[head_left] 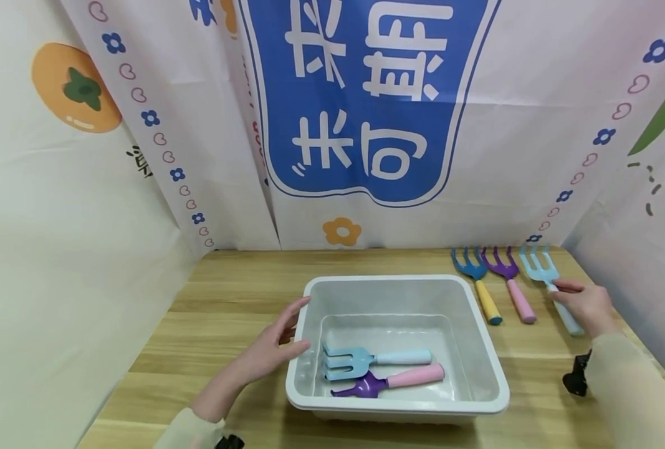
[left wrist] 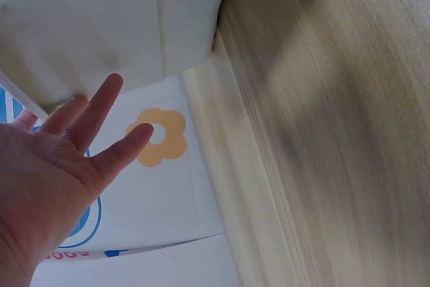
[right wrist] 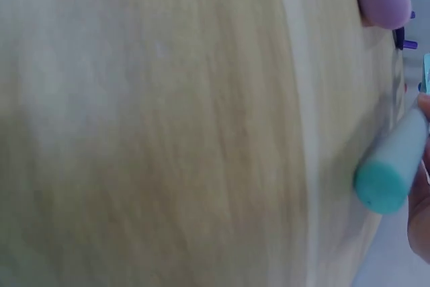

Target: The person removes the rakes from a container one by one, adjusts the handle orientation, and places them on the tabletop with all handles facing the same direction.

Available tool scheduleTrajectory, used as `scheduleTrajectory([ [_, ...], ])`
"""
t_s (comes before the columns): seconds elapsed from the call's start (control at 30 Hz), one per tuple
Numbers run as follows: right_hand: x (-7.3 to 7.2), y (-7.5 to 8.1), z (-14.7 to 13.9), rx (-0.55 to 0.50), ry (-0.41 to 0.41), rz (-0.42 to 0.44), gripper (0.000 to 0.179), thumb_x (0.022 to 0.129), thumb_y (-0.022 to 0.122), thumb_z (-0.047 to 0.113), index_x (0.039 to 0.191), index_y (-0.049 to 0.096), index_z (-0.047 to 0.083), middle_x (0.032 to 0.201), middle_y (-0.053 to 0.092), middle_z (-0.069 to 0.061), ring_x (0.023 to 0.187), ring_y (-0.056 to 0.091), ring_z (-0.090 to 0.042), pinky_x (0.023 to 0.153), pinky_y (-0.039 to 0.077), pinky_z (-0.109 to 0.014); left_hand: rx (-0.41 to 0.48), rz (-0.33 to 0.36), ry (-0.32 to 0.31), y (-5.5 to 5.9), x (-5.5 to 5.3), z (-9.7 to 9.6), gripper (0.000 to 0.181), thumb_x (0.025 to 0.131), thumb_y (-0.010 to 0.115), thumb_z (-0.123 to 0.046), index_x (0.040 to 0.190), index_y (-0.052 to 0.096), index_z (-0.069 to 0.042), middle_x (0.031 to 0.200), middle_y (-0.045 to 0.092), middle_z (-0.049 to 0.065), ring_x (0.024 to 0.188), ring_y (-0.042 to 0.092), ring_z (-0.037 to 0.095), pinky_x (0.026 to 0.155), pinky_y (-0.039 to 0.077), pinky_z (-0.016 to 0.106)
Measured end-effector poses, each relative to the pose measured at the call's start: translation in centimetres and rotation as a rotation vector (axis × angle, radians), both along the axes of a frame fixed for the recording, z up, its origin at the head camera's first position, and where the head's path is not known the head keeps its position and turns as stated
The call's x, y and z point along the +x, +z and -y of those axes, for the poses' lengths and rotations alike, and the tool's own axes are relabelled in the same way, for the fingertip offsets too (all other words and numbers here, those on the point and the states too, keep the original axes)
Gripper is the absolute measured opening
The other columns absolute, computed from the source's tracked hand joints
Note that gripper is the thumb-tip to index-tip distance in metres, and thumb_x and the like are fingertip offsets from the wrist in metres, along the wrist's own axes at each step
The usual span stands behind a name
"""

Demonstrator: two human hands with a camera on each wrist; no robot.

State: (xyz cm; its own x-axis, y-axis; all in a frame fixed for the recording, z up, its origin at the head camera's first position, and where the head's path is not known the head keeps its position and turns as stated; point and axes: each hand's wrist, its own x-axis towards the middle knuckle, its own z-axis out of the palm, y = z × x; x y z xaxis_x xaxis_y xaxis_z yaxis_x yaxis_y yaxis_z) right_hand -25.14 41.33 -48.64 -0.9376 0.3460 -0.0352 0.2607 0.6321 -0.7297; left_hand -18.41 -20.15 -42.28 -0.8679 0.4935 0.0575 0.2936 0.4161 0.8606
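My right hand (head_left: 589, 305) pinches the upper handle of a light blue hand fork (head_left: 544, 272) at the table's far right. In the right wrist view, that fork's pale handle (right wrist: 395, 156) has a teal end. My left hand (head_left: 267, 354) is at the left wall of a light grey plastic bin (head_left: 405, 406), fingers spread and fingertips at the rim. The left wrist view shows this hand (left wrist: 47, 173) with its fingers extended beside the bin. Inside the bin lie another light blue fork (head_left: 402, 357) and a purple tool with a pink handle (head_left: 413, 376), partly overlapping.
Left of the held fork lie a purple fork with a pink handle (head_left: 520, 300) and a blue fork with a yellow handle (head_left: 486, 302), tines toward the back. The wooden table (head_left: 225, 293) meets a printed cloth (head_left: 304, 224) at the back, with cloth walls on both sides.
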Motion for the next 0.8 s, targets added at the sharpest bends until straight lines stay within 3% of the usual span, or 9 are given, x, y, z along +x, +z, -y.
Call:
scheduleTrajectory([
  [0.2,-0.6,-1.1,0.1,0.006,-0.024,-0.033,0.050,0.094,0.063,0.033,0.129,0.058,-0.003,0.134,0.048,-0.028,0.126,0.038,-0.049,0.101,0.031,-0.058,0.005,0.004,0.004,0.0,0.0,0.0,0.072,0.096,0.062,-0.014,0.154,0.021,-0.027,0.146,0.041,0.021,0.124,0.051,0.031,0.100,0.041,0.044],
  [0.53,-1.3,-1.2,0.8,-0.050,-0.153,-0.022,0.047,0.095,0.062,0.027,0.130,0.057,-0.004,0.134,0.050,-0.026,0.128,0.039,-0.046,0.104,0.031,-0.054,0.007,0.007,-0.006,0.0,0.0,0.1,0.071,0.097,0.061,-0.015,0.154,0.021,-0.028,0.147,0.040,0.021,0.124,0.050,0.031,0.099,0.042,0.045],
  [0.8,-2.1,-2.0,1.0,-0.020,-0.159,-0.051,0.046,0.095,0.063,0.026,0.127,0.059,-0.007,0.124,0.057,-0.026,0.124,0.046,-0.044,0.101,0.034,-0.053,0.029,0.020,-0.012,0.0,0.1,0.1,0.073,0.096,0.062,-0.012,0.154,0.021,-0.026,0.146,0.040,0.023,0.125,0.049,0.033,0.096,0.045,0.035],
])
